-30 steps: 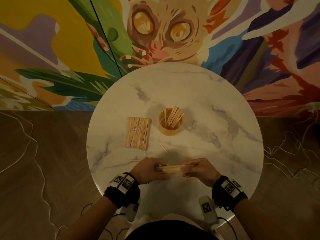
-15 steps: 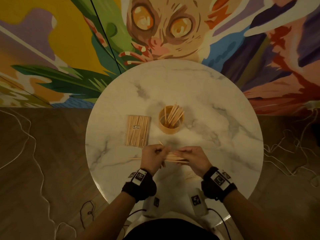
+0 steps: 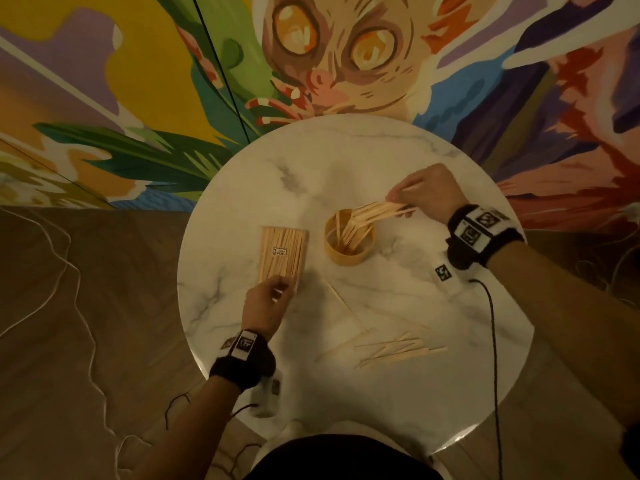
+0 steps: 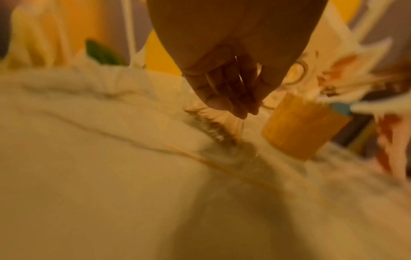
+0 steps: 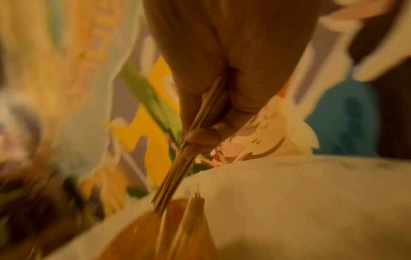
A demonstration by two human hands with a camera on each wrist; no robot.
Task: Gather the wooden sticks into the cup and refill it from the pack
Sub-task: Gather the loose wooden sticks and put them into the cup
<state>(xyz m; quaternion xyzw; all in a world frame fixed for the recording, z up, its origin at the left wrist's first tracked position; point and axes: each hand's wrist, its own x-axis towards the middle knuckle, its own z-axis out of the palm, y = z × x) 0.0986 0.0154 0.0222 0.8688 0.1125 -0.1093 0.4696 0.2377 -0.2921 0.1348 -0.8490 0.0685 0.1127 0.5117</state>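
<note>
On the round marble table a wooden cup stands with several sticks in it. My right hand grips a bundle of sticks slanted over the cup, their tips inside its rim. The right wrist view shows the bundle pinched between thumb and fingers above the cup. A wrapped pack of sticks lies left of the cup. My left hand pinches its near end; the blurred left wrist view shows the fingertips at the pack's edge, with the cup to the right.
Several loose sticks lie scattered near the table's front right, and a single stick lies in front of the cup. A black cable runs from my right wrist across the table. White cords trail on the wooden floor. A painted wall stands behind.
My right hand has carried a bundle of sticks from the front of the table up to the cup. My left hand let go of the bundle and moved left to the pack.
</note>
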